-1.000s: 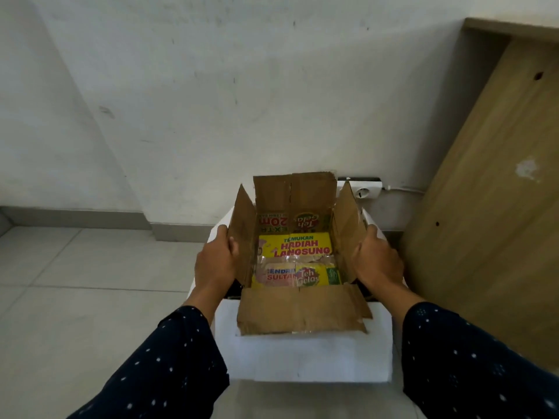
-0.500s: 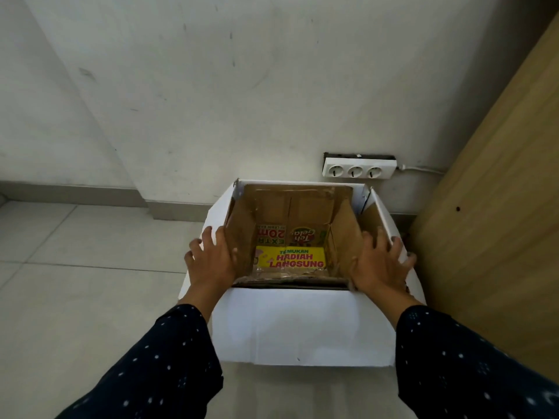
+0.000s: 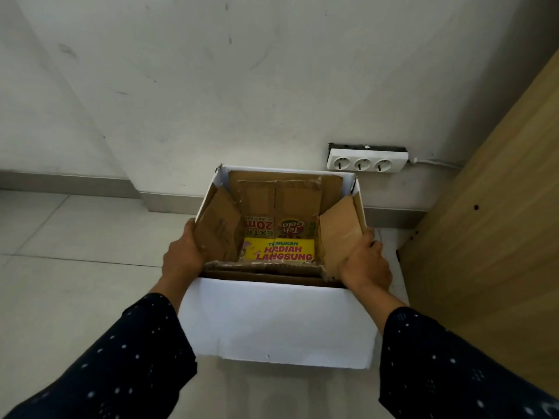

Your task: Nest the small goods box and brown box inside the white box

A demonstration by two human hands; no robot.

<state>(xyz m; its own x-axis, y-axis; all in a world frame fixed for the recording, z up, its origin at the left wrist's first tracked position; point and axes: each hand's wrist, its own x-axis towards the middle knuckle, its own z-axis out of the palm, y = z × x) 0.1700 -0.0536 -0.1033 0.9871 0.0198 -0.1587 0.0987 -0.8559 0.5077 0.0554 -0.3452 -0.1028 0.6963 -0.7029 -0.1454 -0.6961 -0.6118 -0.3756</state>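
The white box (image 3: 278,322) stands on the tiled floor in front of me, open at the top. The brown box (image 3: 281,201) sits down inside it with its flaps up. At the bottom of the brown box lies the small goods box (image 3: 279,252), yellow with red lettering. My left hand (image 3: 181,255) grips the brown box's left flap at the white box's left rim. My right hand (image 3: 364,264) grips the right flap at the right rim.
A white three-socket power strip (image 3: 367,160) hangs on the wall just behind the box, with its cable running right. A wooden panel (image 3: 490,237) leans close on the right. Grey floor tiles (image 3: 75,267) spread to the left.
The brown box, with the small goods box in it, has gone down from above the white box into it. My hands have followed it down and hold its side flaps.
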